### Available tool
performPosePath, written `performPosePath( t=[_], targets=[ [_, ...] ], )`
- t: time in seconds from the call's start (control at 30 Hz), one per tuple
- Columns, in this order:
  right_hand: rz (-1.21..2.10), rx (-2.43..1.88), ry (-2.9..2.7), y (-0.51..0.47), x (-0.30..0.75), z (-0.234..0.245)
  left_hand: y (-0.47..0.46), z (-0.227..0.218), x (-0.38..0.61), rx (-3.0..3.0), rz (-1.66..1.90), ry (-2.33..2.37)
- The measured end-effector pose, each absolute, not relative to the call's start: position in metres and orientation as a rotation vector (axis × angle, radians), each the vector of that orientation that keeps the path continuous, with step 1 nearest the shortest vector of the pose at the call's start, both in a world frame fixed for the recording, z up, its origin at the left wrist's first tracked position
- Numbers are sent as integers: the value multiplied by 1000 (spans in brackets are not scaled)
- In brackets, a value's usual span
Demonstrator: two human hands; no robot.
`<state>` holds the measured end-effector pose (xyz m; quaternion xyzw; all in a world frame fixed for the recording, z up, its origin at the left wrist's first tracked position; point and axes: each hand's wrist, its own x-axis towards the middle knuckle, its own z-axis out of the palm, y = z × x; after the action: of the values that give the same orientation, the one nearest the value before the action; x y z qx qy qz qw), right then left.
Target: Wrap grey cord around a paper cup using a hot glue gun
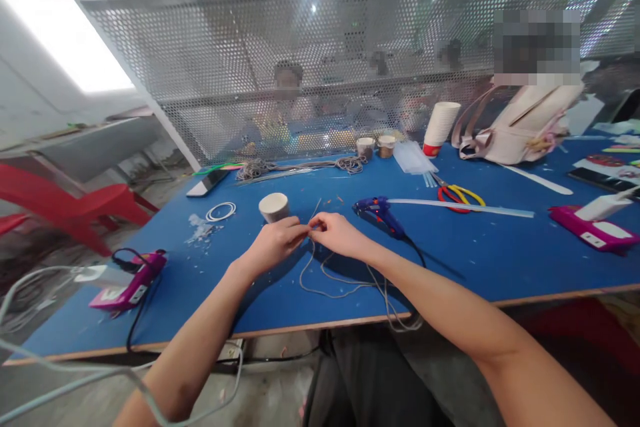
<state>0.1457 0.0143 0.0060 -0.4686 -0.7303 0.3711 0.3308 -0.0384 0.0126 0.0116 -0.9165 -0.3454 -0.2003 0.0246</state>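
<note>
Above the middle of the blue table (270, 293), my left hand (281, 240) and my right hand (336, 235) meet fingertip to fingertip. Both are closed in a pinch on a thin grey cord (327, 295). Its loose length trails below my right hand in loops and hangs over the front edge. A short end sticks up between the hands. Just behind my left hand stands a white paper cup (274, 207), partly covered by it. To the right of my right hand lies a blue glue gun (381, 212) with a long clear glue stick (460, 207) in its back.
Cord bundles (255, 171), two small cups (386, 146), stacked paper cups (441, 127) and a backpack (520, 123) line the mesh divider (220, 80). Scissors (460, 197) lie behind the glue stick. Pink power strips (131, 285) sit at both sides. A white cable ring (221, 211) lies left.
</note>
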Motion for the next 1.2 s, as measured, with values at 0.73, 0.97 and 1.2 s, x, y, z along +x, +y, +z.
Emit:
performPosePath(
  t=[0.73, 0.97, 1.2],
  targets=[
    [1417, -899, -1190, 18, 140, 6, 26, 28, -57, -2665, -1892, -1989],
    [1355, -857, -1108, 22, 138, 4, 25, 18, -45, -2712, -2031, -2044],
    [1268, -903, -1158, 25, 141, -1, 19, 16, -31, -2762, -2005, -2120]
  ],
)
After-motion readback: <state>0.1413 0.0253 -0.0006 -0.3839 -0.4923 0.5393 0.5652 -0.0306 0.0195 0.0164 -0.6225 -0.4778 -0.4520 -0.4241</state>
